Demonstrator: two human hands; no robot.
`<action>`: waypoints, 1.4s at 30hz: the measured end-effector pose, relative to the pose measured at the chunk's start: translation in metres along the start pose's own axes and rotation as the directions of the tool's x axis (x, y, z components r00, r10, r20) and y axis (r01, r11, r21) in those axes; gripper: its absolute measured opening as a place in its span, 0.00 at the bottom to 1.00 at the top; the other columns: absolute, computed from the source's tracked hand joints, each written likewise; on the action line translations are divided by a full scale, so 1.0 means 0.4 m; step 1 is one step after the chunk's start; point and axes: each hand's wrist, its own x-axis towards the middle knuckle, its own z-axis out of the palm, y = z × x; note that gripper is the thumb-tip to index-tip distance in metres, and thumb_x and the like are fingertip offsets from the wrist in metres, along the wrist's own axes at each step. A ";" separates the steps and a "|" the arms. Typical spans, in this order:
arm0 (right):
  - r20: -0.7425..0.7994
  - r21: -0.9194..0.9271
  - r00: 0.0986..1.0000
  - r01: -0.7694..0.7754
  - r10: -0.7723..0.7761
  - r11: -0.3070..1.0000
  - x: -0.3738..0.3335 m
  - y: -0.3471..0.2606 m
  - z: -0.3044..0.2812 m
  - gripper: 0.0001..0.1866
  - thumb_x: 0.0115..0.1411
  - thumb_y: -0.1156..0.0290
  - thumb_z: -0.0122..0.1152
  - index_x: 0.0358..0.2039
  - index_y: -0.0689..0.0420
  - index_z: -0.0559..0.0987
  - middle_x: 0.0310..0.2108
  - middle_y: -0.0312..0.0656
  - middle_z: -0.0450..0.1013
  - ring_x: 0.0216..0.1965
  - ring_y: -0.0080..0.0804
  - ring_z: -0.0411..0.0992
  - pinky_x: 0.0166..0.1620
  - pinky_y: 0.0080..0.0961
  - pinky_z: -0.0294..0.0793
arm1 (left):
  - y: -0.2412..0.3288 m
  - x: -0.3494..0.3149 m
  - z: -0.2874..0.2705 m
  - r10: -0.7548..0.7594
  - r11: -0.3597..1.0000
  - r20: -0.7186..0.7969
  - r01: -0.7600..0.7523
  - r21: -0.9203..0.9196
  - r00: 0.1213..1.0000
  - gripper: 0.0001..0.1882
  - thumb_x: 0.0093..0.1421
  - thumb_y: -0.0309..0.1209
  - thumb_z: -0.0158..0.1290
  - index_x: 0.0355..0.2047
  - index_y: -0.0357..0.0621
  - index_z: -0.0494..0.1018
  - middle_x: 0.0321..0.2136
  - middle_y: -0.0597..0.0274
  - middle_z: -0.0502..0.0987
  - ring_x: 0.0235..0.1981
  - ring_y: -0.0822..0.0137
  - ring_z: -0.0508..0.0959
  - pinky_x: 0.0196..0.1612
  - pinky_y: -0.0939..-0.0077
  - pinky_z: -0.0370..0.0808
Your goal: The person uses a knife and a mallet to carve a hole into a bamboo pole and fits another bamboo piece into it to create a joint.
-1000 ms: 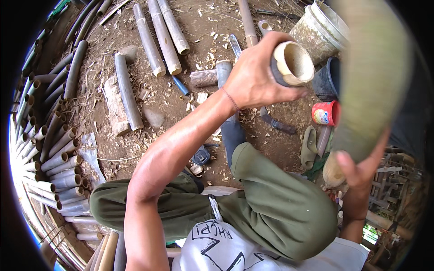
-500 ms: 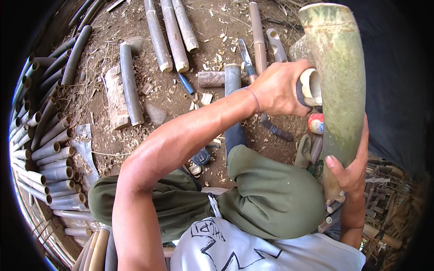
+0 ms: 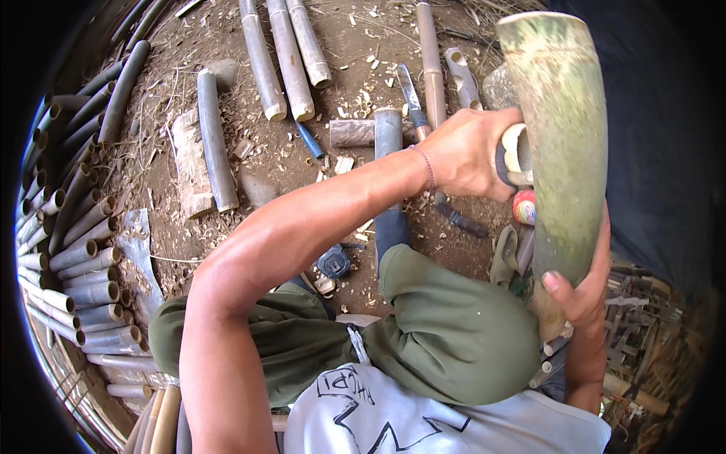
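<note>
A thick green bamboo piece (image 3: pixel 563 144) stands almost upright at the right, over the side of my bent knee. My right hand (image 3: pixel 584 293) is wrapped round its lower part, the thumb across the front. On its left side, my left hand (image 3: pixel 473 151) grips a short bamboo tube (image 3: pixel 517 155) with a pale cut rim, its end up against the green bamboo. Whether the tube sits in a hole there is hidden. Below that hand, a red can-like object (image 3: pixel 524 206) shows partly behind the bamboo.
A knife (image 3: pixel 411 94), a blue-handled tool (image 3: pixel 308 140) and a dark blue tape measure (image 3: pixel 333 262) lie among wood chips. Grey bamboo lengths (image 3: pixel 287 64) lie ahead; many more tubes (image 3: pixel 94 265) are stacked at the left. A holed bamboo piece (image 3: pixel 463 78) lies beyond my left hand.
The green bamboo has dipped slightly and shifted a little left, with both hands moving along. The short tube stays in my left hand.
</note>
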 end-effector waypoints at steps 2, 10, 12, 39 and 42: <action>-0.035 0.063 0.999 -0.018 0.020 0.998 0.002 -0.016 -0.003 0.57 0.44 0.54 0.73 0.67 0.67 0.52 0.63 0.52 0.57 0.60 0.41 0.63 0.62 0.37 0.61 | 0.008 -0.006 -0.015 -0.053 0.997 0.044 0.051 0.055 0.998 0.35 0.38 0.33 0.68 0.50 0.42 0.70 0.40 0.53 0.80 0.44 0.58 0.82 0.48 0.66 0.78; -0.020 -0.131 0.999 0.040 -0.043 0.991 -0.035 0.026 0.011 0.59 0.42 0.51 0.74 0.66 0.67 0.52 0.62 0.52 0.59 0.59 0.40 0.63 0.61 0.37 0.62 | 0.010 0.004 -0.005 -0.022 0.998 0.069 0.018 0.054 0.997 0.36 0.37 0.33 0.68 0.50 0.42 0.70 0.40 0.52 0.80 0.41 0.57 0.81 0.46 0.65 0.78; 0.023 -0.044 0.999 0.050 -0.049 0.998 -0.021 0.021 0.037 0.61 0.43 0.55 0.72 0.68 0.69 0.47 0.62 0.53 0.58 0.63 0.42 0.59 0.64 0.38 0.58 | -0.005 -0.006 -0.002 0.065 0.998 0.005 -0.065 -0.025 0.998 0.33 0.37 0.35 0.68 0.45 0.41 0.71 0.37 0.50 0.80 0.40 0.54 0.81 0.45 0.63 0.77; 0.238 0.431 0.948 0.092 -0.211 0.898 -0.017 0.103 -0.019 0.59 0.43 0.56 0.71 0.68 0.69 0.49 0.60 0.52 0.61 0.59 0.39 0.63 0.61 0.34 0.61 | -0.005 -0.022 -0.019 0.012 1.000 0.037 -0.013 0.022 0.999 0.33 0.39 0.33 0.69 0.47 0.42 0.70 0.38 0.54 0.80 0.41 0.60 0.82 0.46 0.67 0.78; 0.166 0.192 0.986 -0.025 -0.008 0.981 -0.051 0.117 0.001 0.57 0.43 0.59 0.70 0.68 0.67 0.49 0.61 0.53 0.61 0.60 0.41 0.63 0.62 0.36 0.61 | 0.002 -0.024 -0.012 -0.042 0.999 0.054 0.041 0.015 0.998 0.36 0.38 0.34 0.68 0.50 0.42 0.70 0.40 0.53 0.80 0.43 0.60 0.81 0.48 0.67 0.77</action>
